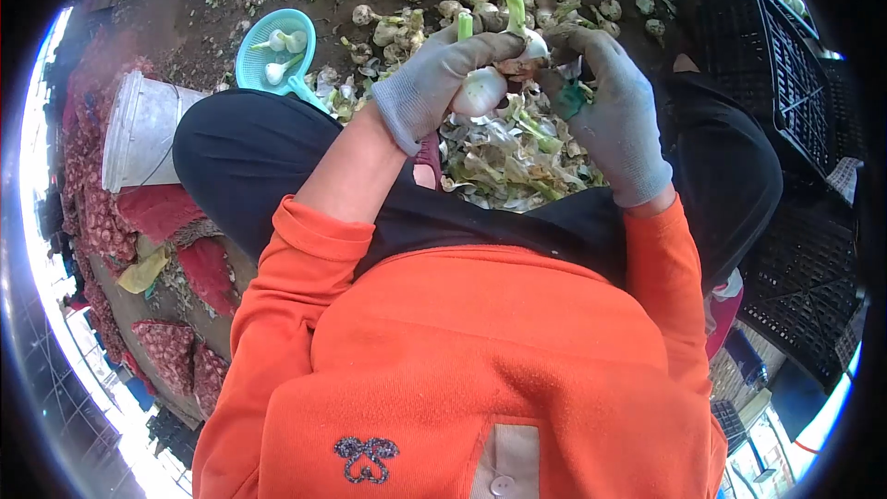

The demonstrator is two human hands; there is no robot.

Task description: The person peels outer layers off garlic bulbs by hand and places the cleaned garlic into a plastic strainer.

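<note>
My left hand (430,83), in a grey-coated work glove, is closed round two garlic bulbs with short cut green stems. The lower garlic bulb (479,92) is white and clean. The upper garlic bulb (530,49) points its stem away from me and has brownish skin on its near side. Against that upper bulb, the fingers of my gloved right hand (610,102) are curled in and pinching at its right side. A green patch shows near the right thumb; what it is I cannot make out. Below my hands lies a heap of garlic peelings (513,152).
Many untrimmed garlic bulbs (388,32) cover the ground ahead. A turquoise plastic strainer (243,60) with a few white bulbs stands ahead left, near a white bucket (134,134). Black crates (795,83) stack at right. Filled red mesh sacks (164,351) lie at left.
</note>
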